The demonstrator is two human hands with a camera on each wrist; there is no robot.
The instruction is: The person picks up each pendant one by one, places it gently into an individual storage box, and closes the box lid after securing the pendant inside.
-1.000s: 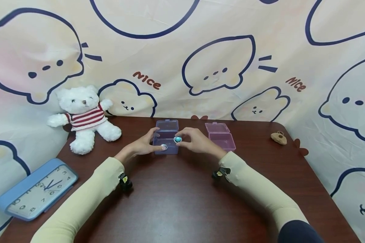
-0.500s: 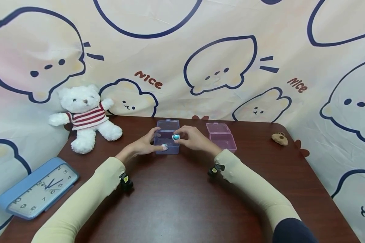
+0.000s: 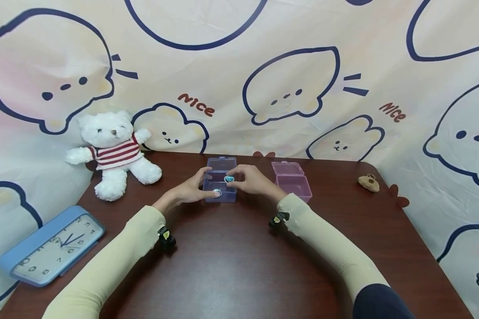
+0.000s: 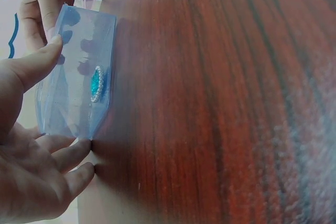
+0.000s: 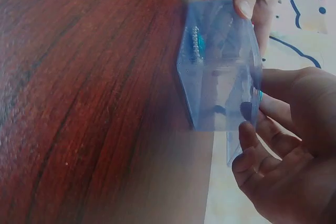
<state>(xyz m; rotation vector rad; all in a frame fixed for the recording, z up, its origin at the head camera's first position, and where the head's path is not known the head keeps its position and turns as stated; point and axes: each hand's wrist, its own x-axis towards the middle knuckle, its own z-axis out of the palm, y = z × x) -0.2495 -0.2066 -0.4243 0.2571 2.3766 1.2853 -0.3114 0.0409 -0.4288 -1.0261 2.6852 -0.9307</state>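
Note:
A see-through blue-violet plastic box [image 3: 220, 196] stands on the table with its hinged lid [image 3: 221, 164] raised at the back. My left hand [image 3: 187, 188] grips its left side, thumb at the front and fingers round the side. In the head view a silver-edged gem [image 3: 217, 192] shows beside that thumb; through the box wall in the left wrist view, a turquoise gem [image 4: 96, 84] with a beaded silver rim lies inside. Between thumb and fingers my right hand [image 3: 250, 179] pinches a turquoise heart-shaped gem [image 3: 229, 179] with a pale rim, over the box's right part.
To the right of the blue-violet box, a pink see-through box [image 3: 293, 184] stands with its lid up. A small tan object [image 3: 369, 182] lies far right. A white teddy bear [image 3: 113, 153] sits back left, and a blue clock [image 3: 53, 246] lies at the left.
My right hand has moved slightly left and back with the heart-shaped gem, which has tilted a little. The left hand keeps its grip on the box.

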